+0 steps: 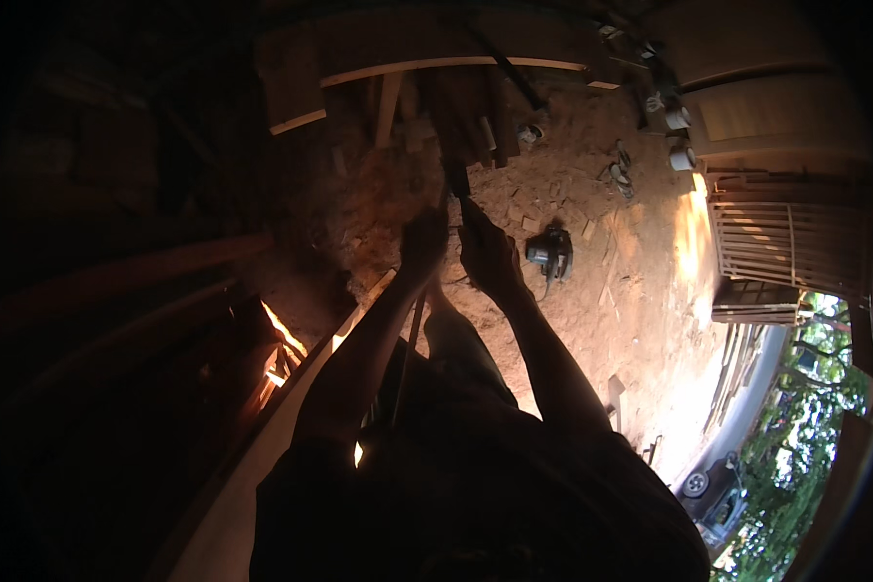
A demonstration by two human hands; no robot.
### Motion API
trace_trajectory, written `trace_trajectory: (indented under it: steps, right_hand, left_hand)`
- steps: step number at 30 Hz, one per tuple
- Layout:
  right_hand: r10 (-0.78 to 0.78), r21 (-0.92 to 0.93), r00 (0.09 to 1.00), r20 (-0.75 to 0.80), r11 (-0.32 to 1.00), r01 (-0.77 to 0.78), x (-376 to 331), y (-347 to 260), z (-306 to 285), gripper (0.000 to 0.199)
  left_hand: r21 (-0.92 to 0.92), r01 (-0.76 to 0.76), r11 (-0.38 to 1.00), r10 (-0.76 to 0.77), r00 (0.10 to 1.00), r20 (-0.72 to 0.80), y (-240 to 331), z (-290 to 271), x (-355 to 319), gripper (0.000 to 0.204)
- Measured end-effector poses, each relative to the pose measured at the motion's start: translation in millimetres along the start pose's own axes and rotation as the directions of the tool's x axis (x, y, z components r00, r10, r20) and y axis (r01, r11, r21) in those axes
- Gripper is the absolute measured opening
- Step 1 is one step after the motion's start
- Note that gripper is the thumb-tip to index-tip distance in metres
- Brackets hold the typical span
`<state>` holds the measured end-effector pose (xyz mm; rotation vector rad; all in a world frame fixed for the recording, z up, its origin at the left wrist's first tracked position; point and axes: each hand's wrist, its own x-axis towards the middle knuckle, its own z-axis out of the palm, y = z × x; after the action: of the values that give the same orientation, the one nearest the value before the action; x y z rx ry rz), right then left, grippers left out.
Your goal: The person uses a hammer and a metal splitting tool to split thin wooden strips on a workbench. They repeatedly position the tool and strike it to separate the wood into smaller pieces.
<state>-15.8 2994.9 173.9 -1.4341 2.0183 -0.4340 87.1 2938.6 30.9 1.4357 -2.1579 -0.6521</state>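
Both my arms reach forward in deep shadow. My right hand (490,254) is closed around the end of a dark, narrow, flat tool (457,180) that points away from me; its kind is too dark to make out. Close on its left, my left hand (425,244) looks closed, but shadow hides its fingers and anything in them. A thin straight strip (408,351) runs from below my left wrist back toward my body. Whether that hand holds the strip, I cannot tell.
Wood scraps litter the earthen floor (592,281). A dark power tool (550,252) lies right of my right hand, with a pair of sandals (621,173) beyond. Long boards (252,456) stretch along my left. Slatted wooden frames (781,238) stand far right, near a parked vehicle (713,490).
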Motion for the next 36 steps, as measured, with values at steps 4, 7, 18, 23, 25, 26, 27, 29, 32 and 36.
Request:
trace_trajectory:
  steps: [4, 7, 18, 23, 25, 26, 27, 29, 32, 36]
  right_hand:
    - [-0.026, -0.034, 0.997, -0.070, 0.999, 0.024, -2, -4, 1, 0.049]
    - [-0.092, -0.079, 0.991, -0.099, 0.993, 0.084, 3, -5, 2, 0.048]
    - [-0.049, -0.051, 0.998, -0.050, 0.998, 0.047, 25, -5, 3, 0.053]
    - [-0.015, -0.033, 1.000, -0.016, 0.999, 0.015, 36, -1, 6, 0.054]
    - [0.025, -0.020, 1.000, -0.002, 0.999, -0.025, 38, 3, 8, 0.053]
    - [-0.050, 0.010, 0.996, -0.078, 0.999, 0.051, 39, 6, 9, 0.052]
    - [-0.065, 0.022, 0.995, -0.081, 0.998, 0.067, 40, 10, 9, 0.051]
    - [-0.137, 0.014, 0.986, -0.094, 0.990, 0.139, 40, 16, 7, 0.050]
    - [-0.234, 0.072, 0.965, -0.120, 0.967, 0.243, 39, 28, 0, 0.050]
    - [-0.016, 0.228, 0.996, -0.090, 0.973, 0.037, 42, 45, -9, 0.046]
  left_hand:
    - [0.043, -0.055, 0.998, 0.057, 0.996, -0.070, 0, 2, 5, 0.015]
    - [0.138, -0.099, 0.986, 0.119, 0.982, -0.146, 1, 3, 5, 0.016]
    - [-0.037, 0.322, 0.946, -0.321, 0.946, 0.043, 37, -37, 0, 0.034]
    - [-0.136, 0.459, 0.878, -0.441, 0.886, 0.144, 44, -44, 2, 0.036]
    - [-0.135, 0.448, 0.884, -0.431, 0.892, 0.138, 40, -40, 5, 0.035]
    - [-0.140, 0.442, 0.886, -0.425, 0.895, 0.135, 38, -37, 4, 0.035]
    - [-0.128, 0.449, 0.884, -0.433, 0.891, 0.139, 35, -34, 3, 0.034]
    - [-0.087, 0.366, 0.927, -0.354, 0.927, 0.126, 30, -30, 0, 0.033]
    - [0.040, 0.246, 0.968, -0.249, 0.961, 0.117, 18, -39, -8, 0.029]
    - [-0.319, 0.367, 0.874, -0.367, 0.928, 0.065, -11, -71, -40, 0.030]
